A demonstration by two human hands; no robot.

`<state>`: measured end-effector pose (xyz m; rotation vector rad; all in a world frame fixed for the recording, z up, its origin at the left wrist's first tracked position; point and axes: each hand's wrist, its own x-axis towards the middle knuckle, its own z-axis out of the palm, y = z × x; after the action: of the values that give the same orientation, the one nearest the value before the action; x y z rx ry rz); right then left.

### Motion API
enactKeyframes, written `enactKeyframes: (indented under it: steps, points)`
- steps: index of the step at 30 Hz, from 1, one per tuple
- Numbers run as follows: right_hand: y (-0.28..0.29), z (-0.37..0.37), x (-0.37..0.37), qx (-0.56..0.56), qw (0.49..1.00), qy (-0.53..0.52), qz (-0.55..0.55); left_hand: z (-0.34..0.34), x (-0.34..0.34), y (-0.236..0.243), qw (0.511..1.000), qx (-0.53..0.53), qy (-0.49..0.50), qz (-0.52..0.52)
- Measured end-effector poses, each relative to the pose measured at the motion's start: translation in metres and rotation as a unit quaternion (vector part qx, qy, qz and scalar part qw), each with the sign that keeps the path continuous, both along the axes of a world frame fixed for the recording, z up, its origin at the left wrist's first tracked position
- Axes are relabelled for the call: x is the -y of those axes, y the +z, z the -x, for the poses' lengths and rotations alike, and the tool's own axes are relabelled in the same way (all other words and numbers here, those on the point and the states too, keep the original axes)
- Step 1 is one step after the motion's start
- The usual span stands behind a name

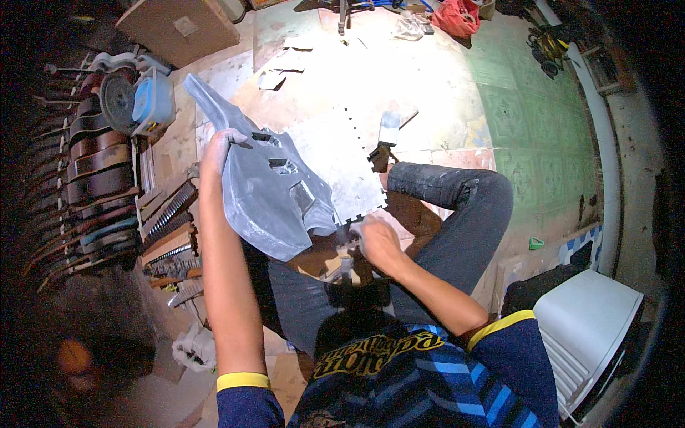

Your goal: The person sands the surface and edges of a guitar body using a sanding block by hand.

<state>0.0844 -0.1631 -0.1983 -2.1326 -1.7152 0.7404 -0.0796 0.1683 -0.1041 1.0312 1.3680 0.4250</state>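
now, the left hand [228, 141] clasps a grey guitar body [262, 196], while the right hand [378, 241] is curled, contents unclear.

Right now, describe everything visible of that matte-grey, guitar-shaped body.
The matte-grey, guitar-shaped body looks wooden, with a dusty, bare-looking surface. A narrow arm extends toward the upper left, its lower end is broad and rounded, and dark-edged cutouts pierce or recess its face. No strings show. It sits tilted, left of centre, beside the white jigsaw-edged mat. The left hand grips its left edge.
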Motion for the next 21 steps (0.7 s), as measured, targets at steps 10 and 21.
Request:
enactKeyframes:
  steps: [10,21]
  points:
    - [-0.017,0.017,-0.036,-0.070,0.977,-0.012,-0.202,0.009,-0.012,-0.024,0.994,0.002,-0.058,-0.098]
    - [0.004,0.012,-0.050,-0.124,0.968,-0.065,-0.210,-0.006,-0.003,-0.007,0.998,-0.033,-0.012,-0.044]
